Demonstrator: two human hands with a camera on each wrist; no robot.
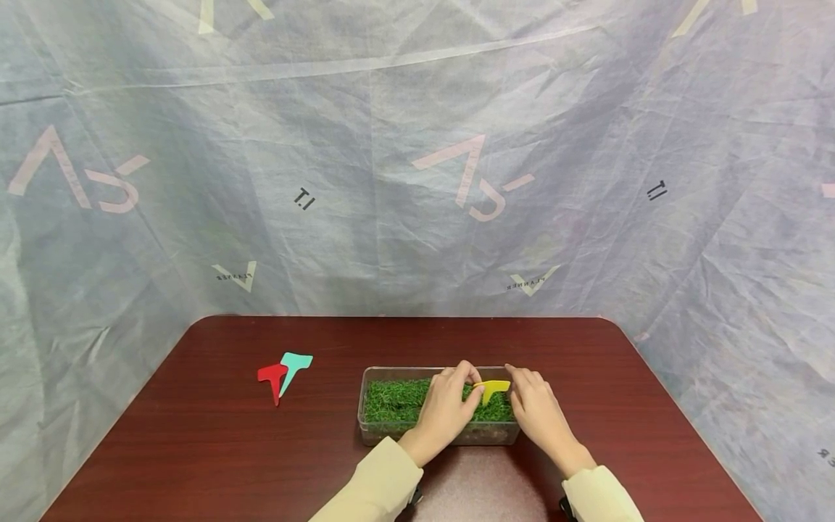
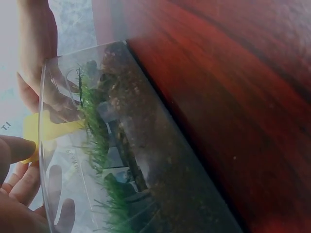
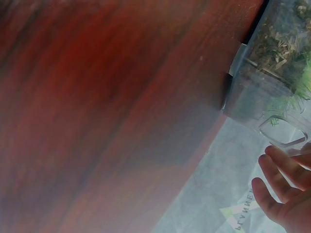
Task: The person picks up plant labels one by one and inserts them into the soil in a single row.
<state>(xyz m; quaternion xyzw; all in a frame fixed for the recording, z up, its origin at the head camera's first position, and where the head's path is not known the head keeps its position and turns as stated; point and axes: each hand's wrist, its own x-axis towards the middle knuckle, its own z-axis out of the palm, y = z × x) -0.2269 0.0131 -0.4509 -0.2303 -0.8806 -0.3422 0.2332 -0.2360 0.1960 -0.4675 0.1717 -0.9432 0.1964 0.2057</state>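
The yellow tag [image 1: 497, 386] stands over the grass [image 1: 394, 399] in the clear box [image 1: 378, 435], its stem reaching the blades. The left hand [image 1: 446, 408] pinches its head; the right hand [image 1: 538, 409], fingers loosely extended, is at the box's right end. Leftward on the table [image 1: 196, 442] lie a red tag [image 1: 272, 373] and a teal tag [image 1: 297, 361]. The sheet [image 1: 365, 232] behind reads "T.I" and, mirrored, "PLANNER".

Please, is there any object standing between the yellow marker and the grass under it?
Nothing visible stands there. The left hand pinches the yellow marker above the grass, and in the left wrist view its stem appears to reach the blades.
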